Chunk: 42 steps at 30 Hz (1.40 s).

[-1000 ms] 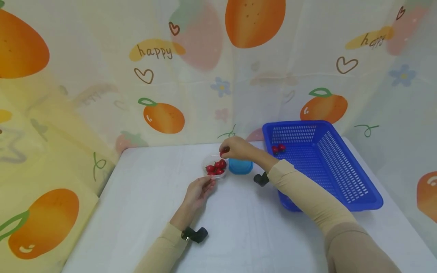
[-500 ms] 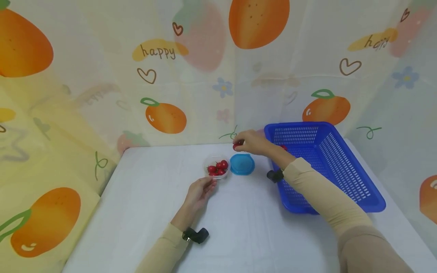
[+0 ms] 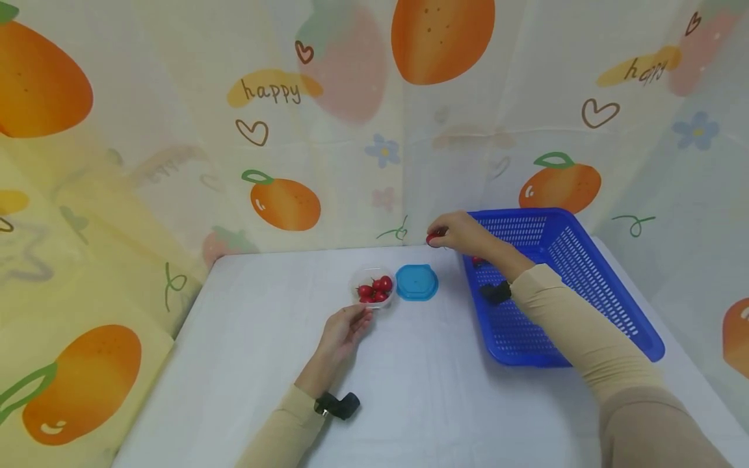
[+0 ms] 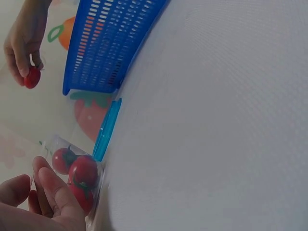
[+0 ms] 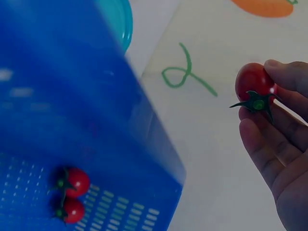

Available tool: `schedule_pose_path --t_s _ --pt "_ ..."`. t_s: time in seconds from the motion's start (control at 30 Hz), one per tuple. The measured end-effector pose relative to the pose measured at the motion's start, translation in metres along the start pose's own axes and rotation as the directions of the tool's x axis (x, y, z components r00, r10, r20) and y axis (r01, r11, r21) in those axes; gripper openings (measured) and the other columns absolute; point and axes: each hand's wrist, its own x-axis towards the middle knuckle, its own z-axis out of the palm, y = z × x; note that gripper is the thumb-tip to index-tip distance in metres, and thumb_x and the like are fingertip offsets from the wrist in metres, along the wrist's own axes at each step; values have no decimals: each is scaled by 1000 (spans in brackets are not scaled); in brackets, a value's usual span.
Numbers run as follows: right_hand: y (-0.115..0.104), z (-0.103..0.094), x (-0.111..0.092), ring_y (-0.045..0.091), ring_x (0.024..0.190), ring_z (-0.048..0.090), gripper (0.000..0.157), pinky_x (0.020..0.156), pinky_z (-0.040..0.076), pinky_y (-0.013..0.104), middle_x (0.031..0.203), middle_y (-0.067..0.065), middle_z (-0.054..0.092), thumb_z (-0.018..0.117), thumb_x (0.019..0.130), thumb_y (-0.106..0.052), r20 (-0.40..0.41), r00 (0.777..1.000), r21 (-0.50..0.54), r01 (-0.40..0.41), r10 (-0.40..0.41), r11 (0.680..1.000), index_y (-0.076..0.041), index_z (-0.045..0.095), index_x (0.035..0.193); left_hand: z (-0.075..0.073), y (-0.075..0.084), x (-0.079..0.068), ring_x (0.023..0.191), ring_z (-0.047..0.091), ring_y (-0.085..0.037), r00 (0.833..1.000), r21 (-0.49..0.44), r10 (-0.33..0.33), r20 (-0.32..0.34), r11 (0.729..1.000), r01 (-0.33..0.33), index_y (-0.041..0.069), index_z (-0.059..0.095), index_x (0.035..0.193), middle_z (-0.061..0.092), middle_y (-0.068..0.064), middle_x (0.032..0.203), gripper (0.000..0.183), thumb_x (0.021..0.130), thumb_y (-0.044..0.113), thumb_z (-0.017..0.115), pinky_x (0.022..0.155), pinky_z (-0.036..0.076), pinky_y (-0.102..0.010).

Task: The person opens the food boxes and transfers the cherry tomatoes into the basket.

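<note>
My right hand [image 3: 465,235] pinches a red cherry tomato [image 5: 255,82] with a green calyx, in the air near the left back corner of the blue basket [image 3: 620,286]. Two more cherry tomatoes [image 5: 74,185] lie on the basket's floor; the right arm partly covers them in the head view. My left hand [image 3: 342,331] grips the near edge of a small clear plastic container [image 3: 358,276], its fingertips at the rim. Several cherry tomatoes [image 4: 84,171] sit inside the container. Just right of it lies a flat blue lid [image 3: 417,283].
The blue basket takes up the right side of the white-covered table [image 3: 246,364]. A fruit-print cloth [image 3: 339,195] hangs along the back and sides. A black camera [image 3: 342,406] is strapped to the left wrist, another black camera [image 3: 495,292] to the right one.
My right hand has lifted the cherry tomato away from the container and carried it right, past the blue lid to the basket's edge. The left hand has stayed at the container.
</note>
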Motion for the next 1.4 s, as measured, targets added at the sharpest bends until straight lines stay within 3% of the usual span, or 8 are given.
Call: schedule_pose_path --t_s 0.37,0.7,1.03,1.4 --pt "38 -23 -4 35 106 62 28 98 50 50 115 22 68 64 93 -13 -37 998 -48 -52 50 997 2 67 116 0 -1 -1 87 68 -11 1000 -29 11 1 1000 -11 1 59 116 71 -1 93 25 97 16 59 80 56 -19" --pt "76 -31 -13 40 102 62 25 94 49 53 107 27 68 63 92 -9 -74 992 -40 -103 100 994 9 67 109 -2 -1 -1 87 68 -11 1000 -31 13 5 999 -12 0 59 117 71 -1 93 26 96 16 59 79 56 -18" --pt "103 -24 -21 41 100 63 24 90 50 53 104 28 68 62 92 -8 -104 981 -73 -170 162 983 10 67 107 -3 0 -2 88 68 -11 1000 -18 14 11 1000 -13 1 58 119 71 -1 95 29 96 17 61 80 56 -18" --pt "121 -5 -28 42 105 60 26 92 49 52 112 30 64 58 94 -8 -121 946 36 -298 300 954 10 63 112 -4 -1 -3 88 68 -10 1000 -15 12 23 1000 -11 -2 55 123 71 -2 97 32 97 17 58 81 56 -18"
